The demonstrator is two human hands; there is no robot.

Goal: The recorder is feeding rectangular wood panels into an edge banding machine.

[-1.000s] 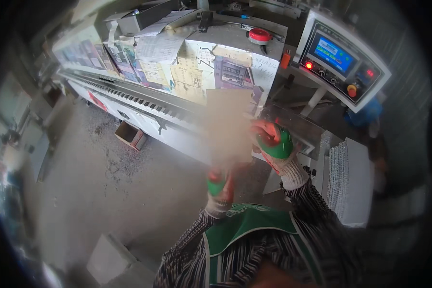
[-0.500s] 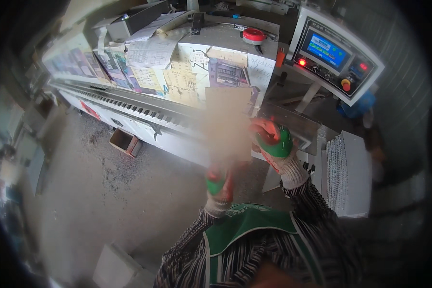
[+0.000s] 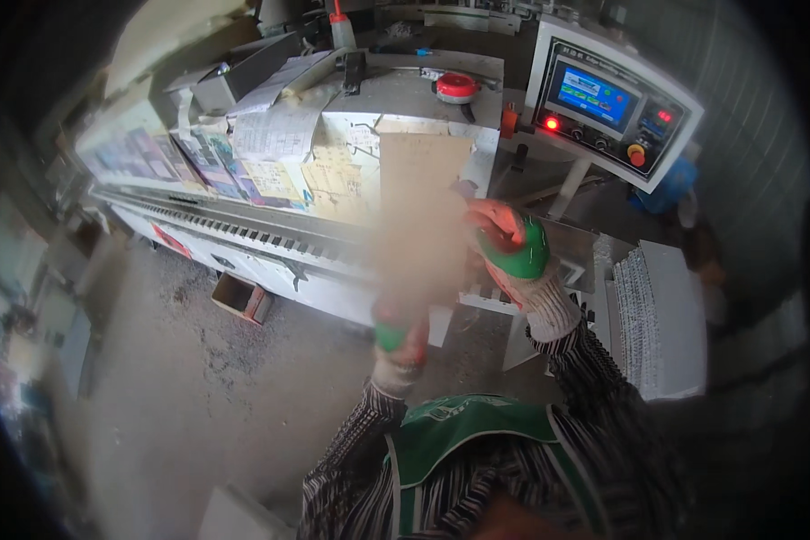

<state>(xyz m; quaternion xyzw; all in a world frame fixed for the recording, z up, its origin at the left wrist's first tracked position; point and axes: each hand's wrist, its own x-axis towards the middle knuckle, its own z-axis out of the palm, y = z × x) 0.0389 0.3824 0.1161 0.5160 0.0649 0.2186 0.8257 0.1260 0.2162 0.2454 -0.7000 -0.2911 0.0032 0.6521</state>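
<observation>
A flat tan rectangular board (image 3: pixel 423 198) is held up in front of me, its lower part smeared by motion. My right hand (image 3: pixel 513 243), in a white, red and green work glove, is closed on the board's right edge with the fingers curled. At the lower edge my left hand (image 3: pixel 399 337), gloved alike, is closed on the board near its left corner; its fingertips are blurred. Beyond the board stands a long white machine (image 3: pixel 333 279) with a toothed track (image 3: pixel 252 225) along its side.
Papers (image 3: pixel 274 135) and a red tape measure (image 3: pixel 456 87) lie on the machine. A control panel (image 3: pixel 603 99) with a lit screen rises at the right. White panels (image 3: pixel 666 315) are stacked at my right. An open box (image 3: pixel 241 297) sits on the debris-strewn floor.
Both hands have shifted slightly to the left with the board still held. The view has also moved a little, so the machine and panel appear shifted.
</observation>
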